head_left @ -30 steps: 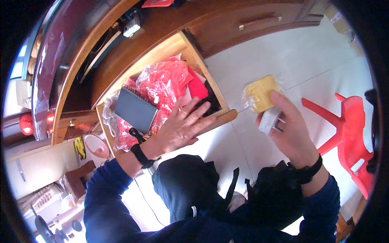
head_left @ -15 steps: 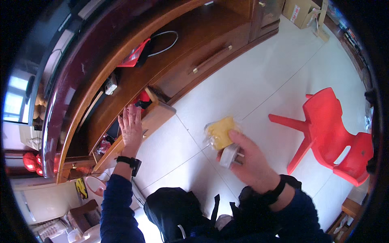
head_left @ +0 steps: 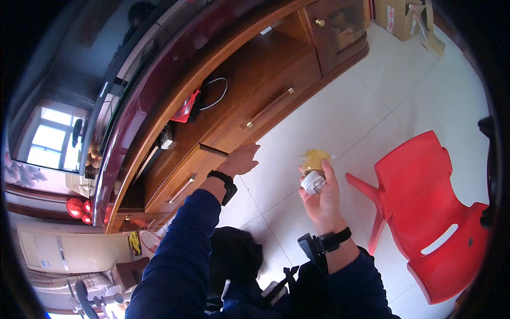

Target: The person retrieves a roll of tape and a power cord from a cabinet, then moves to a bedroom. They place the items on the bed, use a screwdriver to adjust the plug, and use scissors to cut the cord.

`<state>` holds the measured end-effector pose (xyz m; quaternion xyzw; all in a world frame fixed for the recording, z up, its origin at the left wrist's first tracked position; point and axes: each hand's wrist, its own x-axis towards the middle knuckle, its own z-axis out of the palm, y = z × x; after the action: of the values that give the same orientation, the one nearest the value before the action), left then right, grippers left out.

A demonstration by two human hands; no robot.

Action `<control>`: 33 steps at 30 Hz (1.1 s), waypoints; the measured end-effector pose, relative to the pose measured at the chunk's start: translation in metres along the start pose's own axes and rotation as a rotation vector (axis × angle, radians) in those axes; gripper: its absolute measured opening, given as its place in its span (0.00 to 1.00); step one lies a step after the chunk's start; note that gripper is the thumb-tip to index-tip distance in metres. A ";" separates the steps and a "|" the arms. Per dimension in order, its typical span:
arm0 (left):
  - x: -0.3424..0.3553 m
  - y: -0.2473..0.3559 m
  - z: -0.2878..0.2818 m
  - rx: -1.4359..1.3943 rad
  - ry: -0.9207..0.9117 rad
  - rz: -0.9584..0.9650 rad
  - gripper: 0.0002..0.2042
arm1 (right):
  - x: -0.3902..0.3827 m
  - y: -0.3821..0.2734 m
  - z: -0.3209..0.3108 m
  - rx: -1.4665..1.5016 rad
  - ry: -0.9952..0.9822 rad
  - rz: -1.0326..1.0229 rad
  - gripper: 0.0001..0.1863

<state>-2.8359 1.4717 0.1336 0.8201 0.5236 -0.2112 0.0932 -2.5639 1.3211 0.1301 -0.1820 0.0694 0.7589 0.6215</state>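
- Two hands of mine show in the head view, each with a dark blue sleeve (head_left: 183,231) behind it and a black band at the wrist.
- My right hand (head_left: 323,206) is closed around a white plug (head_left: 313,183), gripping it between thumb and fingers over the pale tiled floor (head_left: 289,210).
- Just beyond the plug, at the same fingertips, is a yellow item (head_left: 316,159) in clear wrap; both are well apart from the cabinet. I can't tell what the yellow item is.
- My left hand (head_left: 241,160) holds nothing that I can see. Its fingers reach out fairly straight, not curled, by the right end of a wooden drawer (head_left: 178,178). I can't tell whether the hand touches the wood.
- That drawer has a pale handle and sits low in the brown cabinet; beside it, to the right, is a second drawer (head_left: 277,88) with a similar handle.
- On the shelf above them I see a red object (head_left: 186,108) near a looped white cable (head_left: 225,93), and further left a small white box (head_left: 167,136).
- A dark television (head_left: 58,95) stands at the upper left, a window reflected in it.
- On my right a red chair (head_left: 419,196) is on the tiles; a cardboard box (head_left: 396,20) sits at the far upper right.
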 end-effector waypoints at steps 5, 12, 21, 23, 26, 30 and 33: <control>0.044 -0.024 -0.023 0.051 0.067 -0.115 0.31 | 0.002 -0.019 0.010 -0.018 -0.012 0.035 0.19; 0.135 -0.054 -0.004 -0.073 0.423 -0.043 0.39 | -0.062 -0.058 0.014 -0.095 0.294 -0.275 0.27; 0.135 -0.022 0.007 -0.096 0.371 -0.223 0.46 | -0.073 -0.058 0.042 -0.152 0.327 -0.371 0.30; 0.122 -0.014 0.014 -0.145 0.358 -0.139 0.47 | -0.067 -0.054 0.045 -0.189 0.251 -0.356 0.30; 0.097 0.002 0.016 -0.108 0.293 0.072 0.44 | -0.054 -0.049 0.048 -0.150 0.343 -0.347 0.27; 0.053 0.026 -0.022 -0.355 0.063 0.328 0.36 | -0.037 -0.043 0.050 -0.122 0.335 -0.283 0.28; 0.015 0.036 -0.062 -0.551 0.026 0.572 0.29 | -0.030 -0.037 0.052 -0.141 0.294 -0.251 0.27</control>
<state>-2.7827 1.4917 0.1803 0.8798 0.3121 -0.0179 0.3582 -2.5329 1.3192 0.1931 -0.3411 0.0829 0.6438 0.6799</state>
